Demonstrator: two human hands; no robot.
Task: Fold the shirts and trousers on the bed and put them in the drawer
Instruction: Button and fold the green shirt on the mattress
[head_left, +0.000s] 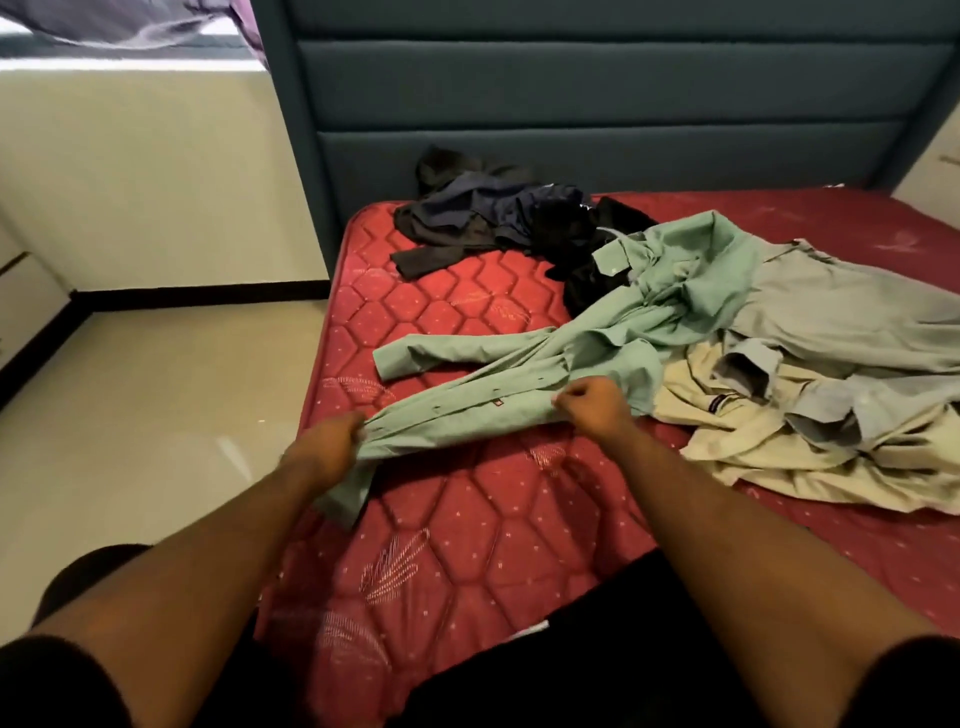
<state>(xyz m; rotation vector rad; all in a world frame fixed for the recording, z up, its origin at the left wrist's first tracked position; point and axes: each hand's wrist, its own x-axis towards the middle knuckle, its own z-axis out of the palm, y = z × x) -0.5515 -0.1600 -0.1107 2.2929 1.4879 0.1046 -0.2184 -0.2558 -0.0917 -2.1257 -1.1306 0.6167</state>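
Both hands, left hand (332, 441) and right hand (592, 402), pinch the green shirt's (519, 379) near hem, fingers clenched on cloth. It looks light and floppy, so hem corners give control.

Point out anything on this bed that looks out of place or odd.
Nothing is damaged or spilled. The green shirt, gripped by the left hand and right hand, has its hem hanging off the mattress edge. The other clothes lie in unfolded heaps, as expected.

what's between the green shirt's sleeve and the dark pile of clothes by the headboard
In the head view, only bare red mattress lies between the green shirt sleeve and the dark clothes pile.
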